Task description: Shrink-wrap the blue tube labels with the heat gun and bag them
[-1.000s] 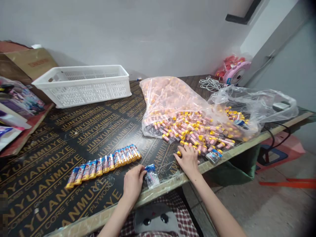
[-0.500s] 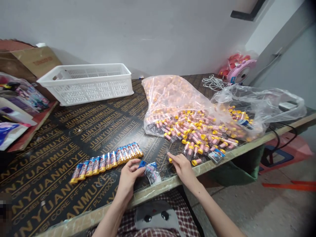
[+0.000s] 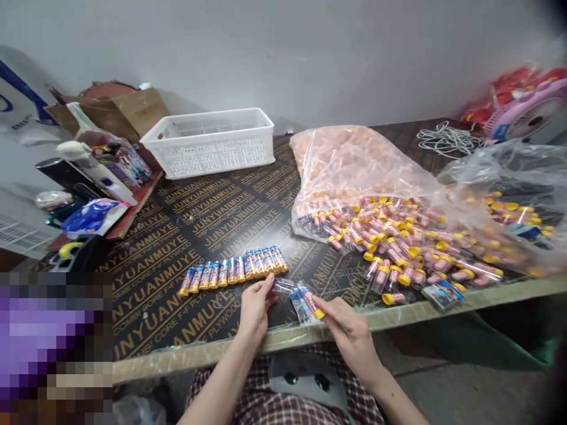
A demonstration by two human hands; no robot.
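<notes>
My left hand [image 3: 256, 308] has thumb and fingers pinched at a clear plastic piece [image 3: 284, 285], whose exact kind I cannot make out. Held by its yellow-capped end in my right hand [image 3: 348, 330] is a small clear tube [image 3: 312, 300] with a pink-red print and some blue along its side. A packet of blue printed labels [image 3: 299, 307] lies under and beside that tube, near the table edge. Left of my hands runs a row of blue-wrapped tubes [image 3: 230, 270], yellow ends toward me. Loose pink tubes with yellow caps [image 3: 394, 236] spill out on the right.
A large clear bag [image 3: 354, 156] full of tubes lies open behind the pile. Another label packet [image 3: 443, 293] rests by the table edge. At the back are a white basket [image 3: 217, 153], a white cable [image 3: 447, 140] and a pink fan [image 3: 527, 115]. Boxes and bottles crowd the left.
My right hand has brought a yellow-capped tube from the pile over to my left hand. The blue piece at my left fingertips has given way to clear plastic. The view has swung left.
</notes>
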